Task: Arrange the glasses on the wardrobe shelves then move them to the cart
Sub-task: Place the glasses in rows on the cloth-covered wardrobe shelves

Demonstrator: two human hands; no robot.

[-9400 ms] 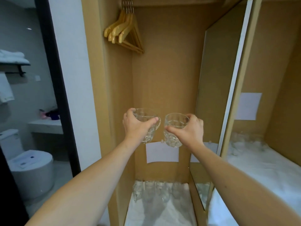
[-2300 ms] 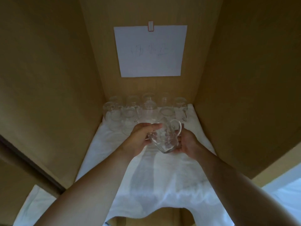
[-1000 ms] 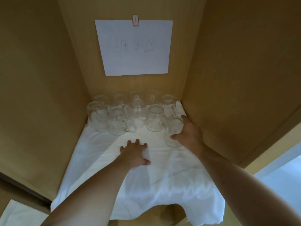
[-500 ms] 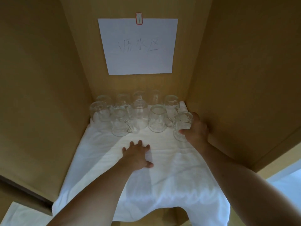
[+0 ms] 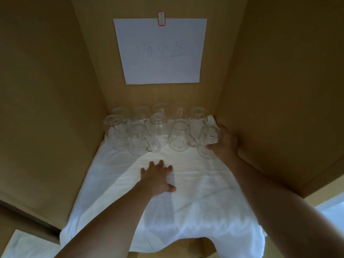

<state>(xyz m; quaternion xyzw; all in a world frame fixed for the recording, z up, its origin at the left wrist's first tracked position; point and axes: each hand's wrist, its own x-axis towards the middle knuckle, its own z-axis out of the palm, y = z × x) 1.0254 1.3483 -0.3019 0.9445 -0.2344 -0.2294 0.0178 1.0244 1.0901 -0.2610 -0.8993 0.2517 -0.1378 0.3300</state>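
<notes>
While arranging on the wardrobe shelf (image 5: 279, 108), gripped the rightmost glass mug (image 5: 208, 141) with right hand (image 5: 224, 144) on the white towel (image 5: 186, 211), left hand (image 5: 158, 177) flat, fingers spread; next, probably release it in line.

The glasses (image 5: 158, 131) were clear, the cloth (image 5: 186, 202) white, the walls (image 5: 55, 90) tan, the paper (image 5: 160, 51) white (red-edged tab (image 5: 161, 18)).

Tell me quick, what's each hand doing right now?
Left hand: open, flat on the white cloth.
Right hand: gripping the rightmost glass.
</notes>
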